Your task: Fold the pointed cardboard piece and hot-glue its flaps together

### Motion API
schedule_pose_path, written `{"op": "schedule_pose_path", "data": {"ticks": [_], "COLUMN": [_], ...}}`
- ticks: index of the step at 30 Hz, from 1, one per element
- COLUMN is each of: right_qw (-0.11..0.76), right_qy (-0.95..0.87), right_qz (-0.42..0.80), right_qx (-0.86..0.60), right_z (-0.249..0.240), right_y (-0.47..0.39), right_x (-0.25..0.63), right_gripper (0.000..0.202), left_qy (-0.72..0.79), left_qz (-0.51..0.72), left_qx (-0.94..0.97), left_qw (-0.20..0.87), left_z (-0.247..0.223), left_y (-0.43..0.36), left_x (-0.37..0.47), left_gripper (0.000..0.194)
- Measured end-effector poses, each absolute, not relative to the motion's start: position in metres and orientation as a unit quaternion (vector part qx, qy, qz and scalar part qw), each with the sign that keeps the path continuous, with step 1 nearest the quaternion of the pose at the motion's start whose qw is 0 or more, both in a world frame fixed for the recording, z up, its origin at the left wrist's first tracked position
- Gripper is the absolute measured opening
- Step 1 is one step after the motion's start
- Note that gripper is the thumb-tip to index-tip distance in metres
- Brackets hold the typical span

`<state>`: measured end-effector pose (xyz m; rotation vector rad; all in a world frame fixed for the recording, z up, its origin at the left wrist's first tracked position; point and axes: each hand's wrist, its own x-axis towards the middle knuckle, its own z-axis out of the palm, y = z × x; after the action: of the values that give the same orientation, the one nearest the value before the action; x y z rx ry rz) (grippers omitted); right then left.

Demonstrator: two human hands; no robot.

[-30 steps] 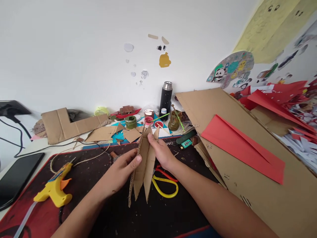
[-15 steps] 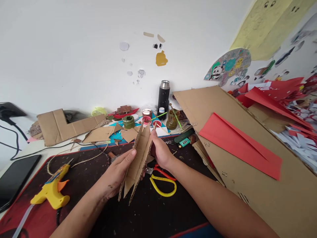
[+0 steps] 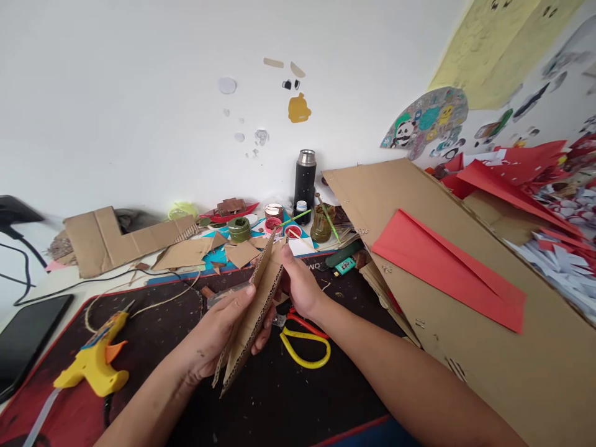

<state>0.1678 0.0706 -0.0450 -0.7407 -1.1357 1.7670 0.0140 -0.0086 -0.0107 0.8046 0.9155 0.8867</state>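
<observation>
Well, both of my hands are closed on one folded piece of cardboard (image 3: 254, 310), which I have above the dark mat (image 3: 288, 403), its folded walls running lengthwise and its near end pointing down toward me. My left hand (image 3: 221, 329) grips it from the left, thumb laid along the near wall's edge, with fingertips showing past the right side underneath. My right hand (image 3: 302, 285) has the far end, thumb up against the top of the right wall — where its other fingers sit behind the cardboard, I cannot tell. Just right of those lower fingertips lie the scissors (image 3: 307, 349), yellow and red loops toward me. Well left of my left fingers is the yellow glue gun (image 3: 95, 363), and beyond it the phone (image 3: 35, 341). Past my right thumb I see paint jars (image 3: 239, 230), cardboard scraps (image 3: 242, 253) and a black flask (image 3: 305, 183) — and farther right, red paper (image 3: 451, 273) on a big cardboard sheet (image 3: 465, 360).
</observation>
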Motion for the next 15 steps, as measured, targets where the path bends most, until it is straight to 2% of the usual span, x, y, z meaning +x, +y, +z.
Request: {"op": "schedule_pose_path", "data": {"ticks": [3,7,9,12,15], "right_qw": [0.442,0.45,0.454,0.448,0.444], "right_qy": [-0.438,-0.429,-0.431,-0.434,-0.431], "right_qz": [0.707,0.708,0.708,0.705,0.703], "right_qx": [-0.337,-0.334,-0.327,-0.337,-0.352], "right_z": [-0.0417,-0.0373,-0.0356,-0.0348,-0.0368], "right_y": [0.0704,0.0696,0.0693,0.0695,0.0703], "right_x": [0.1677,0.1674,0.1675,0.1673,0.1666], "right_gripper": [0.081,0.078,0.076,0.076,0.078], "left_qy": [0.394,0.342,0.342,0.38,0.391], "left_qz": [0.402,0.399,0.399,0.384,0.382], "left_qx": [0.335,0.371,0.395,0.403,0.399], "left_qw": [0.755,0.766,0.753,0.739,0.736], "left_z": [-0.0152,-0.0176,-0.0163,-0.0137,-0.014], "left_y": [-0.008,-0.0078,-0.0081,-0.0074,-0.0057], "left_x": [0.0161,0.0176,0.0185,0.0207,0.0214], "left_gripper": [0.058,0.075,0.068,0.048,0.04]}}
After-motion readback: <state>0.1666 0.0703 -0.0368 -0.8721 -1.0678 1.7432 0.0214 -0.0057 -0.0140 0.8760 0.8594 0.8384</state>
